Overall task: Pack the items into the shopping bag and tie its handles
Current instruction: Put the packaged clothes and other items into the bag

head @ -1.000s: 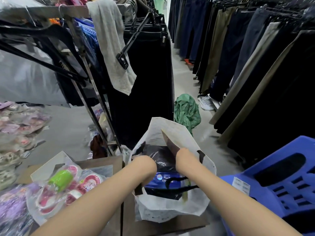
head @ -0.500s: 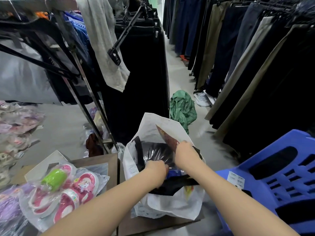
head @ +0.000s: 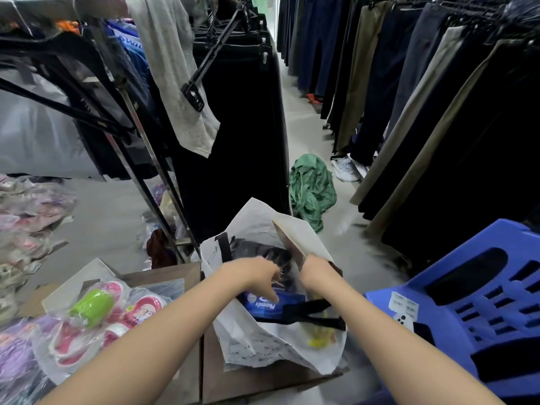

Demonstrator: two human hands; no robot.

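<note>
The shopping bag (head: 263,343) stands open on a cardboard box (head: 263,384). The left hand (head: 251,273) and right hand (head: 317,268) reach into its mouth above a blue package (head: 263,306). Blur and occlusion leave both grips indeterminable.

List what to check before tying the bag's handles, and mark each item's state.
1. Items packed: the blue package and the black wrapped item lie inside the shopping bag: ok.
2. Nothing above the mouth: a brown flat piece sticks up past it: not ok.
3. Handles findable: the near black handle lies across the mouth, the far black handle at the rim: ok.
4. Hands free: the left hand and right hand are in the mouth, fingers blurred or hidden: cannot tell.
5. Bag supported: it sits on the cardboard box: ok.
</note>
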